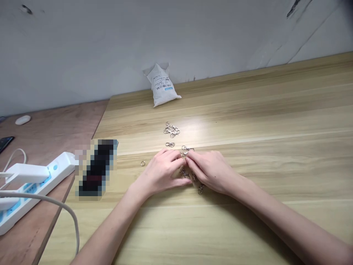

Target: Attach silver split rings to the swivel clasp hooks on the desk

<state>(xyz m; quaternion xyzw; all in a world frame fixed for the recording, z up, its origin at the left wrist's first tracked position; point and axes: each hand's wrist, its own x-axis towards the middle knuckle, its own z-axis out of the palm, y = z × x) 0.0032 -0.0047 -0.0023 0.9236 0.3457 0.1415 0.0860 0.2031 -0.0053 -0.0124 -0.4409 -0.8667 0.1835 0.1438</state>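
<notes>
My right hand is closed in a pinch, with a small silver swivel clasp at its fingertips. My left hand meets it from the other side. Its index fingertip is close to the right fingertips, while its thumb stretches out low and apart. More metal clasps lie on the table between the hands, partly hidden by them. One clasp shows below my right hand, another just beyond the fingertips. A loose split ring lies left of my left hand.
Farther back are a single clasp and a small pile of clasps. A white plastic packet leans against the wall. At left lie a pixelated dark object, a white power strip and a grey cable.
</notes>
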